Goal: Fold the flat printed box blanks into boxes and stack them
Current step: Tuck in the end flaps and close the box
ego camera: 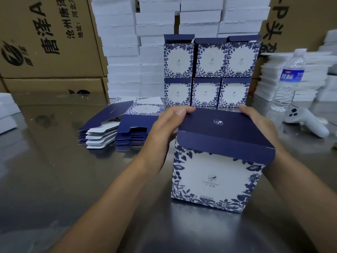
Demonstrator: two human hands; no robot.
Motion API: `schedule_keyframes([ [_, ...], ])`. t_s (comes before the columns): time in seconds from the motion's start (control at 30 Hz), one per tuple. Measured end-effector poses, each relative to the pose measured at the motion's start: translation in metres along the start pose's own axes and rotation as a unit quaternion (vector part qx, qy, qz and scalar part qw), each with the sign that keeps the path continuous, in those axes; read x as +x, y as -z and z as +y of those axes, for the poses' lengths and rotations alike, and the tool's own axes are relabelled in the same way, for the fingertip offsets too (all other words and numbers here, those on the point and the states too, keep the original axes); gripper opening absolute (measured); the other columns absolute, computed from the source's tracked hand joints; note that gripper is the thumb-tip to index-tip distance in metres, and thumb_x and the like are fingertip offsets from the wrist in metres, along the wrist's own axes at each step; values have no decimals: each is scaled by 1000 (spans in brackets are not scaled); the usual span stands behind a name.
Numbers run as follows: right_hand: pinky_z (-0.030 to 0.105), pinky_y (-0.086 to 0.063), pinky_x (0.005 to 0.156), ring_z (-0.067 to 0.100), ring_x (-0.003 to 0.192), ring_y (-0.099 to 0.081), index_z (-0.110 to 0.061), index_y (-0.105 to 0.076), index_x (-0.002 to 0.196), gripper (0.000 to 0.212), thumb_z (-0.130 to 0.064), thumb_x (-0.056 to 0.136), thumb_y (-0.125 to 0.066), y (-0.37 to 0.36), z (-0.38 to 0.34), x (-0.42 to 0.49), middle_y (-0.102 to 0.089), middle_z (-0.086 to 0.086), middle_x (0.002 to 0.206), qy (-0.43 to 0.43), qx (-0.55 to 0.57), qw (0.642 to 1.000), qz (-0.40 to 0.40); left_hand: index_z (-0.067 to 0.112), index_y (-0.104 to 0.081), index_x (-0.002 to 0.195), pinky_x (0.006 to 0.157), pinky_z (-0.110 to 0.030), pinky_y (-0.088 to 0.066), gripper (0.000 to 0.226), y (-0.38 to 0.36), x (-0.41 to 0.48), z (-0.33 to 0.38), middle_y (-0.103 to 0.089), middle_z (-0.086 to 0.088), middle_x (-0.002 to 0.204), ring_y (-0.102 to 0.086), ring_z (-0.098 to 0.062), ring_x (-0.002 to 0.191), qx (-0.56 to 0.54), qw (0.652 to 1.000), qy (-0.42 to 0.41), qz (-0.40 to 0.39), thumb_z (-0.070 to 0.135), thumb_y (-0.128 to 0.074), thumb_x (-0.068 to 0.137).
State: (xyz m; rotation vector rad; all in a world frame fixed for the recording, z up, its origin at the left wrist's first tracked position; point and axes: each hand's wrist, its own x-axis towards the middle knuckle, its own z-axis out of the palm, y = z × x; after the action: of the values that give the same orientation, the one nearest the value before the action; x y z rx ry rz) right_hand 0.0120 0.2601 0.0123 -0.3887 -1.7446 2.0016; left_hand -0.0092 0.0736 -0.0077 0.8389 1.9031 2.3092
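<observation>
Six stacked boxes are standing two rows high at the back of the table. A seventh box is sitting upright in front, almost finished. The left hand and right hand are curling over the far corners of its dark lid, pressing it shut. A thick pile of flat blanks is waiting on the left, so plenty is left to fold.
</observation>
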Motion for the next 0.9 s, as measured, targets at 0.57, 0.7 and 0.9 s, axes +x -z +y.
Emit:
schedule_keyframes([
  [0.57,27,-44,87,8,94,-60,-28,-68,83,13,-31,82,-56,0,-3,3,-68,-10,92,256,50,965,-19,18,-64,81,81,-1,-35,15,-12,-3,-4,-56,4,124,-52,4,112,141,978,-106,110,26,-72,71],
  [0.7,16,-42,77,0,80,-59,-27,-66,78,15,-34,82,-53,-7,4,-13,-68,-16,77,393,-93,910,-92,16,-64,79,88,-12,-39,10,-5,0,-9,-64,4,105,-58,-7,105,258,933,-202,152,18,-73,80],
  [0.9,32,-46,84,20,91,-59,-9,-70,90,16,-21,79,-68,-18,30,-15,-60,0,88,476,-229,847,-66,10,-72,95,91,-23,-45,15,-2,5,-17,-67,0,98,-60,-13,100,332,894,-259,152,17,-64,84],
])
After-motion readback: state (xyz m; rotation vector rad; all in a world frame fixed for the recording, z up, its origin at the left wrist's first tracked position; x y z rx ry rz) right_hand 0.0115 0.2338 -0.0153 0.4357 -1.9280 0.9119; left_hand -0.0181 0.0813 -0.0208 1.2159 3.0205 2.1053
